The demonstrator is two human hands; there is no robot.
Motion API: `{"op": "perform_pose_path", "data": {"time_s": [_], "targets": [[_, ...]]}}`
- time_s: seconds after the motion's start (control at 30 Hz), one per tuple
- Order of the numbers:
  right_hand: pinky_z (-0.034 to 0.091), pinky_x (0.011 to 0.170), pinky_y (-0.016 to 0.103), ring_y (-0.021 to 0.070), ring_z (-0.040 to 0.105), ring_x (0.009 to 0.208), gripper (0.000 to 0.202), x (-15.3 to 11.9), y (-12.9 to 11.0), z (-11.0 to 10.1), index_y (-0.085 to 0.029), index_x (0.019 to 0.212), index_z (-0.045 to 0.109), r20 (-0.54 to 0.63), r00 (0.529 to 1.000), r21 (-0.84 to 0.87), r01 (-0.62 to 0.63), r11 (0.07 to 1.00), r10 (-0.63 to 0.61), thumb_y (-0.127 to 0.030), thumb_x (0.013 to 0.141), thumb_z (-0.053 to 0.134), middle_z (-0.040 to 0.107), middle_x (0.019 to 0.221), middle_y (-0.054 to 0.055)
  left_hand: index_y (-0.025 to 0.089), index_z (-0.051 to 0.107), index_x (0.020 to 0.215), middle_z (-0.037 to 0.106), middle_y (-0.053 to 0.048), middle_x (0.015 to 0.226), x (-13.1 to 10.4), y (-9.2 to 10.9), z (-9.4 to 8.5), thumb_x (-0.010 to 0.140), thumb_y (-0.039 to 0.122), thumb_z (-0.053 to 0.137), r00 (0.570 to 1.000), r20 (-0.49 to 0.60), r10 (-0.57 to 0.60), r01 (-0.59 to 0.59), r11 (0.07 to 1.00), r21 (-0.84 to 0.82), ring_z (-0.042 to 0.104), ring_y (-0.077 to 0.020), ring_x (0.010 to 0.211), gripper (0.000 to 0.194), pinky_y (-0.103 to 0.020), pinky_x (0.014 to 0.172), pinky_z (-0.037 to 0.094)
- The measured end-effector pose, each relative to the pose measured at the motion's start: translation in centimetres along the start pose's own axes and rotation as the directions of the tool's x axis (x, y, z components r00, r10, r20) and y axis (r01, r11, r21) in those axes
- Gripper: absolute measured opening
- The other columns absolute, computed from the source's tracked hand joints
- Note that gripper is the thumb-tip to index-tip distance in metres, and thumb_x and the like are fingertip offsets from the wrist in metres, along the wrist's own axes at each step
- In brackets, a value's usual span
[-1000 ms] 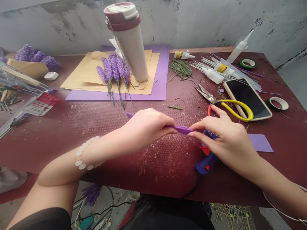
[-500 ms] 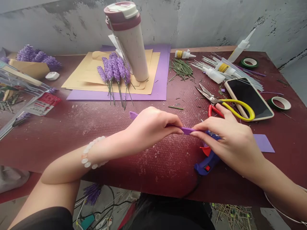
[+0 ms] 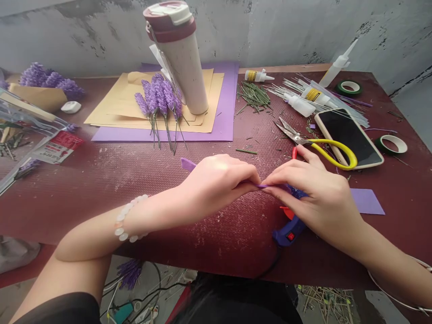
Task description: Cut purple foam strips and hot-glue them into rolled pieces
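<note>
Over the dark red table, my left hand (image 3: 219, 186) and my right hand (image 3: 313, 193) pinch one narrow purple strip (image 3: 262, 186) between thumbs and forefingers. The fingertips of both hands nearly meet, so only a thin edge of the strip shows there. Another purple end (image 3: 187, 164) sticks out behind my left hand; whether it belongs to the same strip is hidden. Under my right hand lies a blue glue gun (image 3: 289, 231) with a red switch, partly covered. Yellow-handled scissors (image 3: 332, 155) rest just beyond my right fingers, and a flat purple piece (image 3: 367, 201) lies beside that wrist.
A tall tumbler (image 3: 184, 67) stands on tan sheets (image 3: 111, 103) beside several lavender stems (image 3: 160, 96). Cut green stems (image 3: 254, 96), glue bottles (image 3: 302, 105), a phone (image 3: 351, 139) and green tape rolls (image 3: 391, 144) occupy the right. A wrapped bouquet (image 3: 43, 87) sits far left.
My hands have drawn closer together, the right one shifting slightly left. The strip between them has turned from its flat face to a thin edge. The view has shifted slightly.
</note>
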State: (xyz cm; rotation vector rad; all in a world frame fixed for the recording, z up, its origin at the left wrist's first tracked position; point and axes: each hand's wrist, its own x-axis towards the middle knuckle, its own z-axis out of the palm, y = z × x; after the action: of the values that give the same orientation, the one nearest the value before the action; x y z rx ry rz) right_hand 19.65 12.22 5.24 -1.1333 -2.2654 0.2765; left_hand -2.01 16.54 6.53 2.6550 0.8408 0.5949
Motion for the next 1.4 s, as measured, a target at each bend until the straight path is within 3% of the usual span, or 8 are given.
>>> {"op": "perform_pose_path", "data": {"time_s": [0.33, 0.53, 0.97, 1.13, 1.23, 1.4], "targets": [[0.038, 0.115, 0.06, 0.0172, 0.07, 0.069, 0.013, -0.1, -0.2, -0.3, -0.024, 0.085, 0.066, -0.006, 1.0, -0.006, 0.006, 1.0, -0.006, -0.016, 0.095, 0.063, 0.076, 0.076, -0.003, 0.018, 0.073, 0.086, 0.078, 0.003, 0.077, 0.0, 0.0, 0.3, 0.093, 0.021, 0.069, 1.0, 0.008, -0.002, 0.003, 1.0, -0.02, 0.071, -0.012, 0.071, 0.009, -0.021, 0.066, 0.048], [0.038, 0.117, 0.062, 0.019, 0.07, 0.069, 0.011, -0.3, 0.0, -0.5, -0.025, 0.086, 0.066, -0.071, 0.996, -0.039, -0.051, 0.998, 0.048, -0.019, 0.095, 0.063, 0.076, 0.077, -0.002, 0.017, 0.073, 0.088, 0.079, 0.002, 0.08, 0.0, -0.2, 0.0, 0.095, 0.022, 0.067, 0.992, 0.042, -0.122, 0.123, 0.992, -0.019, 0.072, -0.0117, 0.07, 0.01, -0.021, 0.065, 0.049], [0.041, 0.115, 0.062, 0.0185, 0.07, 0.069, 0.014, -0.1, 0.0, 0.1, -0.023, 0.083, 0.068, -0.088, 0.996, -0.041, -0.023, 0.999, 0.019, -0.017, 0.095, 0.065, 0.076, 0.074, -0.002, 0.018, 0.074, 0.084, 0.079, 0.002, 0.077, -0.1, -0.5, 0.2, 0.094, 0.024, 0.068, 0.998, 0.028, -0.05, 0.05, 0.999, 0.0, 0.073, -0.0115, 0.068, 0.013, -0.02, 0.062, 0.048], [0.045, 0.111, 0.063, 0.0237, 0.073, 0.081, 0.007, -0.4, 0.7, 0.2, -0.023, 0.098, 0.071, -0.1, 0.993, -0.04, -0.071, 0.997, 0.067, -0.026, 0.095, 0.065, 0.08, 0.085, 0.002, 0.018, 0.073, 0.08, 0.078, 0.001, 0.073, 0.0, -0.9, 0.1, 0.095, 0.023, 0.066, 0.999, 0.005, -0.054, 0.053, 0.997, 0.061, 0.071, -0.0112, 0.064, 0.017, -0.02, 0.06, 0.048], [0.045, 0.111, 0.061, 0.0224, 0.073, 0.078, 0.005, -0.7, 0.9, -0.1, -0.025, 0.094, 0.07, -0.083, 0.994, -0.039, -0.077, 0.996, 0.073, -0.024, 0.094, 0.065, 0.079, 0.084, 0.001, 0.018, 0.074, 0.08, 0.077, 0.001, 0.071, 0.0, -1.0, -0.1, 0.094, 0.022, 0.066, 0.997, 0.009, -0.081, 0.079, 0.991, 0.104, 0.07, -0.0113, 0.062, 0.017, -0.02, 0.058, 0.048], [0.042, 0.113, 0.059, 0.0193, 0.071, 0.074, 0.009, -0.7, 0.5, 0.0, -0.025, 0.089, 0.068, -0.056, 0.996, -0.014, -0.064, 0.998, 0.063, -0.02, 0.095, 0.064, 0.077, 0.08, -0.002, 0.017, 0.074, 0.093, 0.08, 0.0, 0.085, 0.0, -0.6, 0.0, 0.093, 0.021, 0.069, 0.999, -0.007, -0.044, 0.044, 0.999, 0.029, 0.075, -0.0135, 0.075, 0.006, -0.021, 0.066, 0.053]]}}
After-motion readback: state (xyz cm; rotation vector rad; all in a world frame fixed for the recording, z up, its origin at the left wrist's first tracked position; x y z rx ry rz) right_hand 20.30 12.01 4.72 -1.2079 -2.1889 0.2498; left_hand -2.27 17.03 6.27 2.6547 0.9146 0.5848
